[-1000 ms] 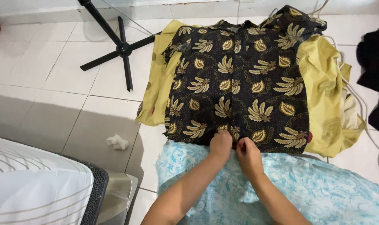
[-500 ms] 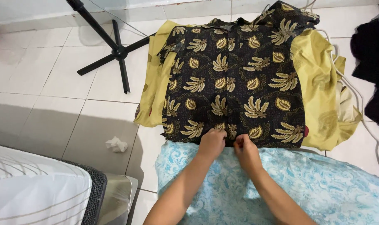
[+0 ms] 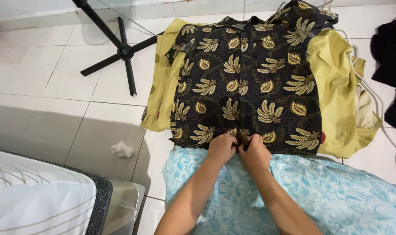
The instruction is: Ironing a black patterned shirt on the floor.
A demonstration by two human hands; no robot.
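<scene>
No real container here: the black shirt with gold leaf print (image 3: 245, 82) lies flat, front up, on a yellow cloth (image 3: 337, 87) spread on the white tiled floor (image 3: 54, 87), collar at the far end, hem nearest you. Your left hand (image 3: 222, 149) and right hand (image 3: 253, 152) sit side by side, touching, at the middle of the hem where the front placket ends. Both are curled with fingertips pinched down on the shirt's bottom edge, a narrow grip holding the fabric. Both forearms come up from the bottom of the view over the light blue patterned cloth (image 3: 337, 196) on your lap. A black tripod stand (image 3: 124, 50) stands on the tiles left of the shirt, a crumpled white tissue (image 3: 122, 149) near your left arm, dark clothes (image 3: 391, 65) at far right.
</scene>
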